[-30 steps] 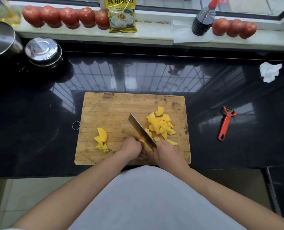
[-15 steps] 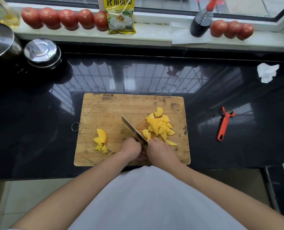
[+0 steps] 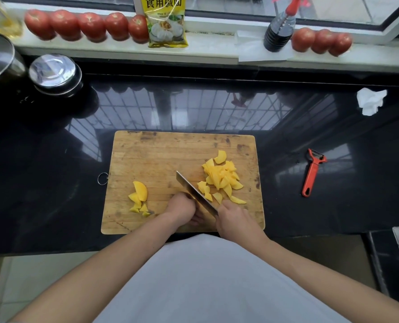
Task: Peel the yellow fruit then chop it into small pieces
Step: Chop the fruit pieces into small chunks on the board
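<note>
Right hand (image 3: pixel 236 217) fingers curled round cleaver (image 3: pixel 195 193) handle, left hand (image 3: pixel 182 208) fingers curled beside blade, their hold hidden, fruit pieces (image 3: pixel 221 177) on cutting board (image 3: pixel 161 155)

Eight tomatoes (image 3: pixel 91 26), one peeler (image 3: pixel 312 172), one knife (image 3: pixel 195 192)

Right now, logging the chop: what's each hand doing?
Left hand: fingers curled beside the blade; what it holds is hidden.
Right hand: grips the knife.
</note>
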### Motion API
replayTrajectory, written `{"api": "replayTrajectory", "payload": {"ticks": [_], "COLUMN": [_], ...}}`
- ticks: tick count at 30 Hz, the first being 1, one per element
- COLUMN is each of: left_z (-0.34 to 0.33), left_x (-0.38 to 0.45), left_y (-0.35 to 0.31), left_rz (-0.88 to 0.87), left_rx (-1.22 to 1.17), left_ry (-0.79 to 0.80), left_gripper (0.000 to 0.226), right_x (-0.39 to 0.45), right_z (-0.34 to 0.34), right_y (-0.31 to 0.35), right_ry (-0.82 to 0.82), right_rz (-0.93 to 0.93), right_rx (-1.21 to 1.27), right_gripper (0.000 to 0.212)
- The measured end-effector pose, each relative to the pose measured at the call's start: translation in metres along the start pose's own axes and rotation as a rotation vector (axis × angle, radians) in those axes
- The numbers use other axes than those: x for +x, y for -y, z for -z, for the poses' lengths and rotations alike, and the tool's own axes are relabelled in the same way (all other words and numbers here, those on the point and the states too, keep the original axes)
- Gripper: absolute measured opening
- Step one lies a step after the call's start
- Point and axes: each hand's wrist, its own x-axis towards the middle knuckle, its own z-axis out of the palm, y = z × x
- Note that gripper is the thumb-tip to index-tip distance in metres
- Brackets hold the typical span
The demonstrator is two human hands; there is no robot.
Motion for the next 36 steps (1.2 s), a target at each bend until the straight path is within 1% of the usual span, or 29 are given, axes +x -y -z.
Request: {"api": "replayTrajectory", "payload": {"ticks": [12,18,24,29,31,36], "left_z": [0.003,0.002,0.0,0.001,0.001,0.001], "left_x": [0.0,0.001,0.0,0.009,0.01,0.009], "left_y": [-0.001,0.0,-0.001,0.001,0.001,0.002], "left_rz": [-0.016,-0.027,-0.006,0.03,0.028,0.019], "left_rx": [0.039,0.017,-0.011,-0.05,-0.052,-0.043], "left_ry": [0.014,0.014,0.001,0.017,0.013,0.004], "left_gripper": [0.032,0.032,0.034,0.031,0.033,0.033], "right_x": [-0.002,-0.002,-0.012,-0.013,-0.006,0.014], "right_z": [0.005,0.006,0.011,0.01,0.006,-0.009], "right_y": [0.0,0.0,-0.01,-0.011,-0.005,0.011], "right_ry": [0.04,0.069,0.194,0.266,0.241,0.09], "right_rz": [-0.003,0.0,-0.037,-0.047,-0.041,-0.014], "right_rx": [-0.019,-0.043,-0.068,-0.083,-0.074,-0.031], "right_gripper": [0.019,0.02,0.027,0.025,0.022,0.019]}}
